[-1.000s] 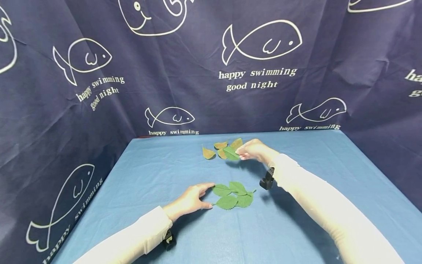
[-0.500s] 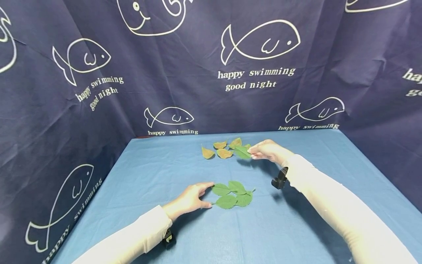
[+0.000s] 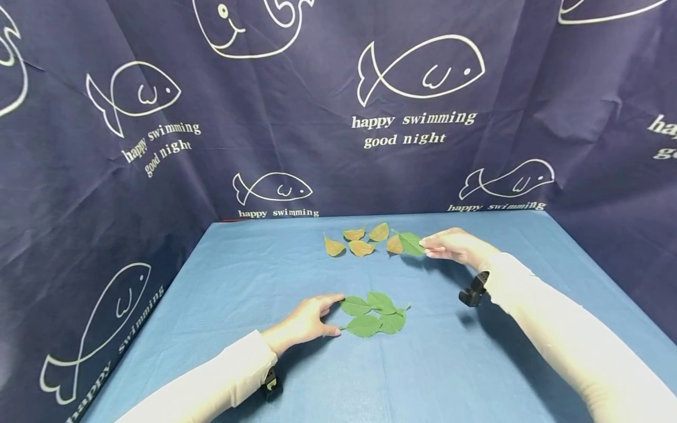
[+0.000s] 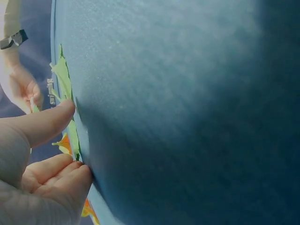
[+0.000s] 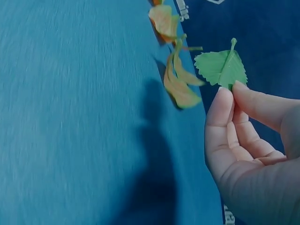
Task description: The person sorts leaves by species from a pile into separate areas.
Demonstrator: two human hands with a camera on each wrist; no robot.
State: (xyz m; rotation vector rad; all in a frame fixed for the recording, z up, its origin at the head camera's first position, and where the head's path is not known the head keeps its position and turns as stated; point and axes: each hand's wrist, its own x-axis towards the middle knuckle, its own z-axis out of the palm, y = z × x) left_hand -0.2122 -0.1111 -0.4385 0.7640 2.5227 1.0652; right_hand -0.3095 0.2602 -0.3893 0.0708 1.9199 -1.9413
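My right hand (image 3: 459,245) pinches a green leaf (image 3: 411,244) by one end, above the table's far part. In the right wrist view this leaf (image 5: 221,66) shows a toothed edge and a short stalk between thumb and fingertip. Beside it, several yellow-brown leaves (image 3: 362,248) lie in a loose group. Nearer the front lies a cluster of several green leaves (image 3: 365,325), partly overlapping. My left hand (image 3: 302,321) rests at the cluster's left side, thumb and fingers spread apart, fingertips at the leaf edges. In the left wrist view those leaves (image 4: 64,77) appear edge-on behind the thumb.
A blue cloth (image 3: 227,282) covers the table. Behind and at the sides hangs a dark blue curtain (image 3: 328,153) with white fish drawings and lettering. A small black device (image 3: 474,289) sits on the right wrist, another (image 3: 272,385) on the left.
My right hand has moved to the right with the green leaf, passing over the yellow-brown leaves and uncovering more of them. The left hand and the green cluster have stayed in place.
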